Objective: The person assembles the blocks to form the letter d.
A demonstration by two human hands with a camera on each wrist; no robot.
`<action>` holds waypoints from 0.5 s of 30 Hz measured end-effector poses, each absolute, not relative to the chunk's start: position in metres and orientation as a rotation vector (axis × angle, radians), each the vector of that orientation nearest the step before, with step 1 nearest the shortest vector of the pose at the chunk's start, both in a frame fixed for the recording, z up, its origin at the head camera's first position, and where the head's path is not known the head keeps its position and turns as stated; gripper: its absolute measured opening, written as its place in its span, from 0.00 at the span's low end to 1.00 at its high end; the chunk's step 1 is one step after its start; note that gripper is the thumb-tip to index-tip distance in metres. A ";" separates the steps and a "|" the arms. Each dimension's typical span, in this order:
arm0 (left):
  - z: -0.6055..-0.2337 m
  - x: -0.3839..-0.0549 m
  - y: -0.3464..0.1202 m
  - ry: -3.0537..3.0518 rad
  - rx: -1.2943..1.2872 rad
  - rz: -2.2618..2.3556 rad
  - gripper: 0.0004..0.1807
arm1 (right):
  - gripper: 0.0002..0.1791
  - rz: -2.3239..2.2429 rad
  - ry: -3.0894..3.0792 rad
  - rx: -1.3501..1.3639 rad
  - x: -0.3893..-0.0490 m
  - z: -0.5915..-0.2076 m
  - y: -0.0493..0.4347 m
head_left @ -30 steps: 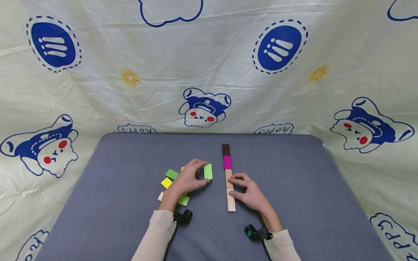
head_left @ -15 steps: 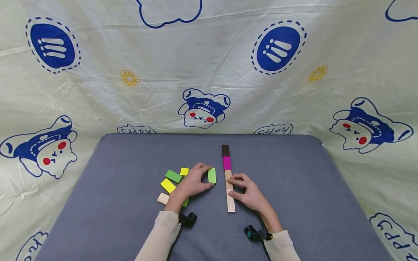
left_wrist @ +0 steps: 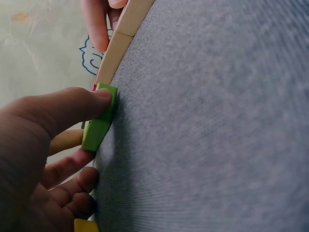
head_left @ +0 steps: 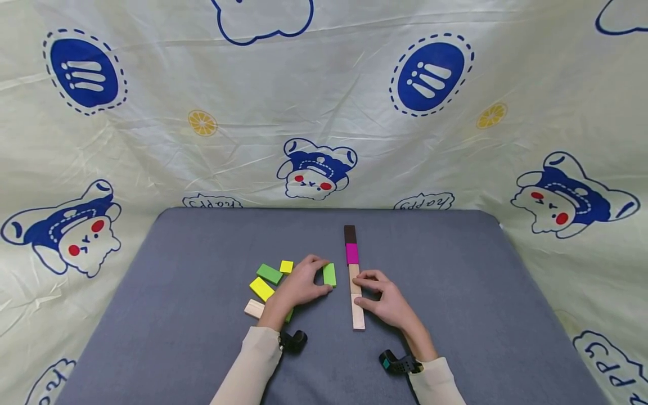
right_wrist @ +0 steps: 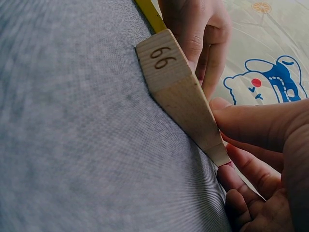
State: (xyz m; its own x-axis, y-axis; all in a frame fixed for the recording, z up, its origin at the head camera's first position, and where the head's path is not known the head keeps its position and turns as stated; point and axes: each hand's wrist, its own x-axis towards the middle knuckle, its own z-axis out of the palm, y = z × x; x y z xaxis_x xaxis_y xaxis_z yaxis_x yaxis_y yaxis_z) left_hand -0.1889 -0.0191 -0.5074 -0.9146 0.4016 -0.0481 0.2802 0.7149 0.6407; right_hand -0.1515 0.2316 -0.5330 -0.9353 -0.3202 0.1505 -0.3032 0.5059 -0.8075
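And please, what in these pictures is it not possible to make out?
Head view: near green block, mostly hidden by the left arm.
Left wrist view: held green block, partly covered by the left hand.
Left wrist view: yellow block, cut off by the bottom edge.
Right wrist view: yellow piece, cut off by the top edge.
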 end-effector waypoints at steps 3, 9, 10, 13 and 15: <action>-0.507 -0.190 -0.021 2.724 0.558 0.978 0.34 | 0.24 -1.453 2.705 -0.560 -0.151 -0.532 0.231; -0.506 -0.193 -0.030 2.744 0.610 0.981 0.34 | 0.24 -1.465 2.701 -0.565 -0.151 -0.533 0.231; -0.505 -0.193 -0.032 2.749 0.608 0.992 0.34 | 0.24 -1.463 2.703 -0.563 -0.151 -0.532 0.231; -0.503 -0.193 -0.035 2.761 0.566 1.022 0.35 | 0.24 -1.460 2.705 -0.554 -0.151 -0.532 0.232; -0.502 -0.192 -0.035 2.778 0.517 1.028 0.36 | 0.24 -1.454 2.708 -0.551 -0.151 -0.531 0.232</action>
